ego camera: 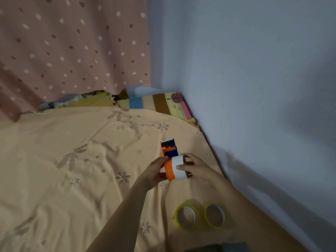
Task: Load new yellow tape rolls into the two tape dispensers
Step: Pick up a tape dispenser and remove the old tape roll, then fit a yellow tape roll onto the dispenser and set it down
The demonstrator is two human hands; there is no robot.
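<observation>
An orange and blue tape dispenser (169, 151) is held above the peach bedsheet (72, 160), right of centre. My left hand (156, 171) grips its orange round side from the left. My right hand (192, 166) pinches a white cylinder (179, 167), a bare tape core, at the dispenser's right side. Two yellow tape rolls (185, 216) (215, 215) lie side by side on the sheet nearer to me, under my right forearm. Only one dispenser is in view.
A pale wall (254, 88) runs along the bed's right edge. A pink spotted curtain (72, 51) hangs at the back left. A striped pillow (156, 102) sits in the far corner. A dark object (227, 247) shows at the bottom edge.
</observation>
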